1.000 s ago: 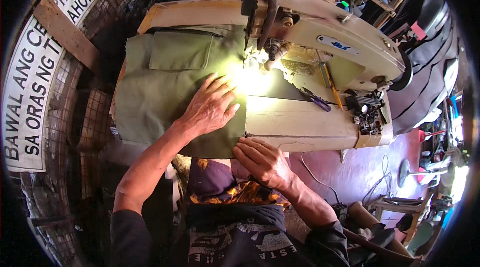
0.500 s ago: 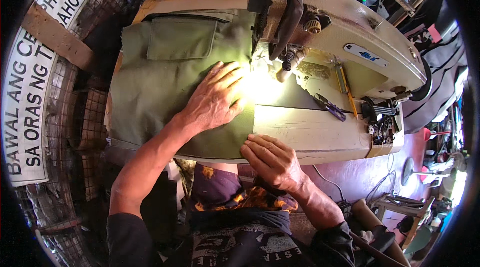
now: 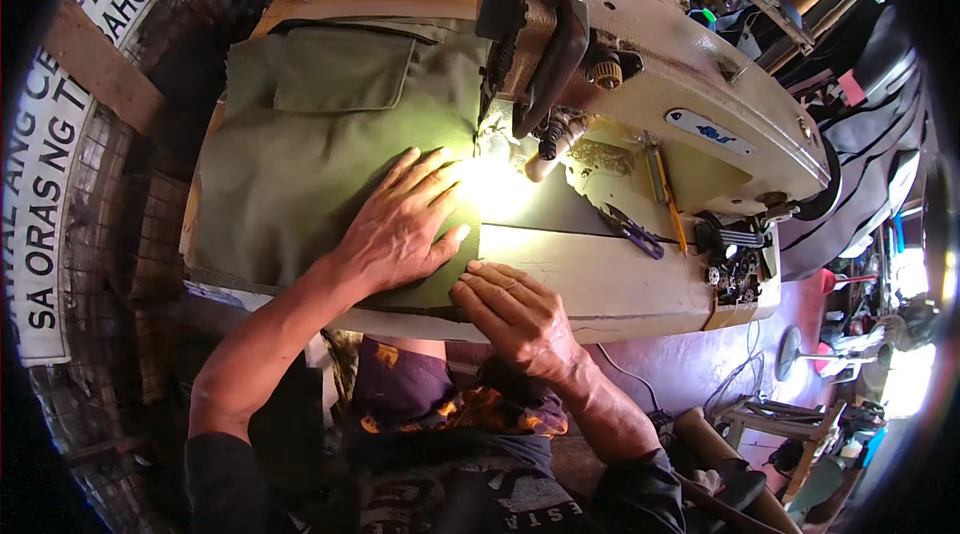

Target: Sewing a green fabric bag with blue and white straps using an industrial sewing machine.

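Observation:
A piece of olive-green fabric (image 3: pixel 260 174) with a sewn flap pocket (image 3: pixel 345 72) lies on the bed of a sewing machine (image 3: pixel 660 84). Its right edge runs under the machine's head, where a bright lamp glare hides the needle. My left hand (image 3: pixel 400 222) rests flat on the fabric, fingers stretched toward the glare and thumb out to the side. Close to me, my right hand (image 3: pixel 518 319) has its fingers closed at the fabric's near right corner, pinching the edge.
On the machine bed, right of the fabric, lie purple-handled thread snips (image 3: pixel 636 232) and a yellow-orange slim tool (image 3: pixel 668 196). A bobbin winder (image 3: pixel 735 249) sits at the bed's right end. White signs (image 3: pixel 60 204) hang on wire mesh at left. Dark material (image 3: pixel 865 144) is draped beyond the machine.
The whole view has shifted a little. Against the machine, the fabric has slid slightly away from me, and my right hand has moved with it. My left hand stays nearly in place.

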`<act>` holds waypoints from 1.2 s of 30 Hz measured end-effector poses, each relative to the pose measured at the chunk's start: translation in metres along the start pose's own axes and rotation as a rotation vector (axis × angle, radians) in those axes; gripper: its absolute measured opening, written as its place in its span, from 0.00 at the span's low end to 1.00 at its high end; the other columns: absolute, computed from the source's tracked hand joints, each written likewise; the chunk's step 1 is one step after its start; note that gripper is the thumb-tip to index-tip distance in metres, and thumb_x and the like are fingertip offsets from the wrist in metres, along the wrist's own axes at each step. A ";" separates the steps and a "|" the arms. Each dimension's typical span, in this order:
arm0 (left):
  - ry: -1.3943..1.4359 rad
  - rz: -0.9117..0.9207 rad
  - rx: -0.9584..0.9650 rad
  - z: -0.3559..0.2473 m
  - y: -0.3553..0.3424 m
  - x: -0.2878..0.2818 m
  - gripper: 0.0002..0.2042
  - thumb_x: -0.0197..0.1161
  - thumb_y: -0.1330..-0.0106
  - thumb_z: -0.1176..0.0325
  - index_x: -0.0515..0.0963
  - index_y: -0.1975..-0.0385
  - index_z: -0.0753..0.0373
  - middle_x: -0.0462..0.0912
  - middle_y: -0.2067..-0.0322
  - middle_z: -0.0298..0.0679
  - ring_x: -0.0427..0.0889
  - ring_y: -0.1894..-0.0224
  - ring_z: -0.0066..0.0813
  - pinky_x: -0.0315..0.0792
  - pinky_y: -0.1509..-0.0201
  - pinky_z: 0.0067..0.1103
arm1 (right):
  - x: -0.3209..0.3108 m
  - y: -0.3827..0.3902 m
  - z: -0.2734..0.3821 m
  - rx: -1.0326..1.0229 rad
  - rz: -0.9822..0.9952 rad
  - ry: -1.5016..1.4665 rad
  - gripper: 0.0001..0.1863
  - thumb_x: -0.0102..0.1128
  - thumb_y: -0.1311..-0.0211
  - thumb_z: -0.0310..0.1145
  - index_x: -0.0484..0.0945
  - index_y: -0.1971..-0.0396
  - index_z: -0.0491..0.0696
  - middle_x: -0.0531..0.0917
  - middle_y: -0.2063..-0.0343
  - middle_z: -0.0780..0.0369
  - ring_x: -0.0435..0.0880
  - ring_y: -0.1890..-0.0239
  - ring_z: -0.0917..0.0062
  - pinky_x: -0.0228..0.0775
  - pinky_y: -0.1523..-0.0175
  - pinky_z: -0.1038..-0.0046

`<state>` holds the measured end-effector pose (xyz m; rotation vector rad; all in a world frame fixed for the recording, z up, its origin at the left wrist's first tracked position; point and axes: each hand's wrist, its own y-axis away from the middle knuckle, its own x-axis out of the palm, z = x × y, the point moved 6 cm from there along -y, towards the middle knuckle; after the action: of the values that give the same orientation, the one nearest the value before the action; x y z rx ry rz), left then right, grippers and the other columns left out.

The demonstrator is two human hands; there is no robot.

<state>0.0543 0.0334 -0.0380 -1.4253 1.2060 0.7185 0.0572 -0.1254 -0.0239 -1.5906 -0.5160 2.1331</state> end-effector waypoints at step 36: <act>0.107 -0.045 0.273 -0.029 0.039 -0.025 0.14 0.64 0.47 0.77 0.82 0.59 0.70 0.80 0.55 0.44 0.79 0.45 0.41 0.73 0.37 0.34 | -0.001 -0.013 -0.024 0.141 -0.080 -0.092 0.20 0.61 0.53 0.30 0.78 0.57 0.42 0.80 0.59 0.56 0.83 0.55 0.60 0.77 0.50 0.62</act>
<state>0.0048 0.0166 -0.0222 -1.2711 1.2967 0.4319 0.0820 -0.1143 -0.0232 -1.3792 -0.4406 2.1397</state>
